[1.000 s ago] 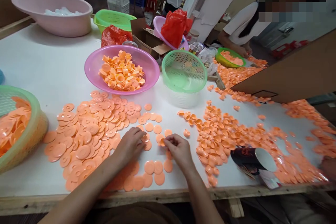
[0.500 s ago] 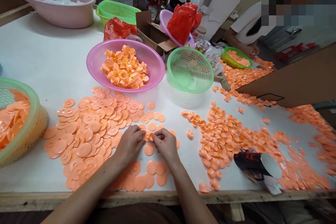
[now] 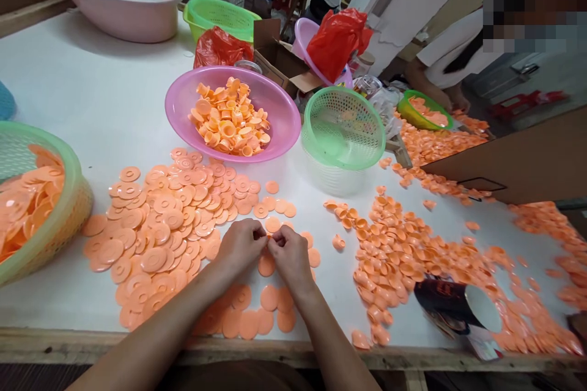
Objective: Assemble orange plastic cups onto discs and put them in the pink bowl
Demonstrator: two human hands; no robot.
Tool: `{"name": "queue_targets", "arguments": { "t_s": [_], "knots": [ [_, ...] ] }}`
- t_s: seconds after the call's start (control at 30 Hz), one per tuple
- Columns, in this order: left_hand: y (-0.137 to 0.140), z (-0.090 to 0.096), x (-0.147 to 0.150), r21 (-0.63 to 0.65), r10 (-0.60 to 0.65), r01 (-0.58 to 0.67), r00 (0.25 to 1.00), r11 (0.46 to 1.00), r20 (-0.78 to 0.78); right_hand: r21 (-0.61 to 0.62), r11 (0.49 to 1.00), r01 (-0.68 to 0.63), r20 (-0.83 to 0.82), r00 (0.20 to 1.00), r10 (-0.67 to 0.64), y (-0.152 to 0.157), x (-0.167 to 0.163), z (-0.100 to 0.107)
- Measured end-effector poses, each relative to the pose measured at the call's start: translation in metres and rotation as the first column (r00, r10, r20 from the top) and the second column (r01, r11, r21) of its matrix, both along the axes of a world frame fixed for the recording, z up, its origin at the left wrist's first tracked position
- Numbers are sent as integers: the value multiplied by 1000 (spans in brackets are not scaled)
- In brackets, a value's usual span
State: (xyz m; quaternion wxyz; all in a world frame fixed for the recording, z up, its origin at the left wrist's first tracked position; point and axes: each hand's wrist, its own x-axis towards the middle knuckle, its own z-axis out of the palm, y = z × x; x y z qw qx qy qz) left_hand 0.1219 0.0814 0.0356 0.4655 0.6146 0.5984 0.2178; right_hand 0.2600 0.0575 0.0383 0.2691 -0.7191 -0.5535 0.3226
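My left hand (image 3: pixel 245 241) and my right hand (image 3: pixel 288 252) meet fingertip to fingertip above the white tabletop. Both are closed in a pinch around a small orange plastic piece, mostly hidden by the fingers, so its exact shape does not show. Just below the fingertips lies a flat orange toy saucer (image 3: pixel 266 265). A wide heap of such saucers (image 3: pixel 160 232) spreads to the left of my hands, and more lie around my wrists. Off to the right is a pile of small orange toy cups (image 3: pixel 394 250).
Beyond my hands stand a pink basin (image 3: pixel 288 134) of orange cups and a green strainer basket (image 3: pixel 343 162). A green basket (image 3: pixel 76 195) of orange pieces sits left. A dark printed paper cup (image 3: pixel 440 299) lies right. Another person (image 3: pixel 452 61) works at the far right.
My fingertips have drawn closer together, covering the orange piece that showed between them before. The whole view has shifted a little, so things appear farther right.
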Motion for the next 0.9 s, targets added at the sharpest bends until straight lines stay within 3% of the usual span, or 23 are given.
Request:
{"name": "queue_targets", "arguments": {
  "t_s": [0.23, 0.4, 0.5, 0.57, 0.63, 0.67, 0.73, 0.77, 0.8, 0.87, 0.9],
  "knots": [
    [-1, -15, 3, 1, 44, -44, 997, 999, 57, 28, 999, -31, -10, 999, 32, -5, -6, -6],
    [-6, -8, 7, 62, -41, 51, 987, 997, -154, 37, 998, -49, -152, 987, 54, -9, -2, -6],
    [11, 20, 1, 76, -37, 46, 991, 996, -126, -12, 998, -64, -252, 966, 59, -10, 29, 5],
    [39, 54, -14, 158, 81, -76, 996, 984, -28, 74, 994, 77, -144, 987, -66, -12, 64, 12],
    [77, 94, -34, 323, 261, -275, 961, 905, 85, 283, 943, 176, 108, 971, -214, -13, 102, 13],
    [94, 112, -45, 406, 367, -398, 917, 823, 156, 306, 941, 143, 232, 948, -219, -14, 120, 12],
    [113, 135, -63, 517, 407, -429, 899, 741, 163, 269, 958, 100, 372, 906, -199, -16, 145, 4],
    [112, 137, -69, 546, 372, -372, 921, 751, 116, 232, 969, 85, 394, 903, -173, -17, 153, 0],
    [102, 132, -73, 545, 282, -255, 959, 799, 36, 204, 976, 80, 391, 907, -156, -19, 156, -4],
    [61, 105, -76, 442, -21, 79, 991, 893, -134, 181, 980, 78, 367, 919, -141, -22, 156, -10],
    [35, 86, -74, 355, -209, 262, 961, 898, -181, 183, 980, 75, 362, 922, -138, -23, 154, -12]
  ]
}}
